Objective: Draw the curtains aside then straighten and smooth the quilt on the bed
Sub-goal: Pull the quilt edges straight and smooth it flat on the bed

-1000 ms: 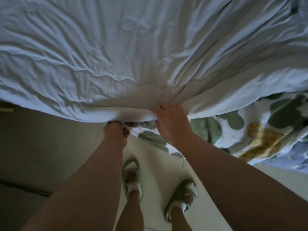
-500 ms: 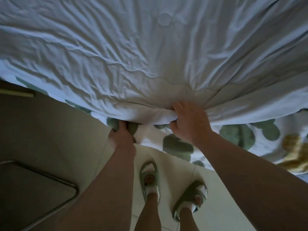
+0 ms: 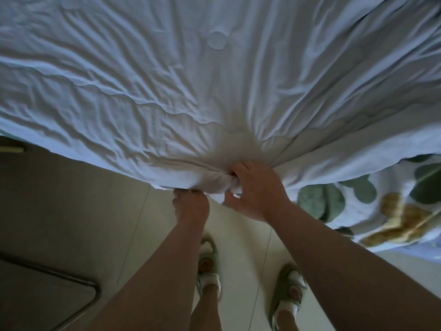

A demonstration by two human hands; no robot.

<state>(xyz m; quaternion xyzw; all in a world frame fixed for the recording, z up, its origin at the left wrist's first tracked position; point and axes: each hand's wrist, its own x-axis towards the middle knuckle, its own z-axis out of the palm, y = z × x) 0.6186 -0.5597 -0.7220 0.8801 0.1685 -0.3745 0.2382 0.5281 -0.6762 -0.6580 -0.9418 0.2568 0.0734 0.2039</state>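
Together, left hand (image 3: 191,206) and right hand (image 3: 256,194) grip the crumpled white quilt (image 3: 214,96).

Both hands, left hand (image 3: 191,206) and right hand (image 3: 256,192), grip the white quilt's (image 3: 191,91) bunched edge.

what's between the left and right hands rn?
Head view: a bunched fold of the white quilt edge fills the gap. The left hand and right hand both grip it.
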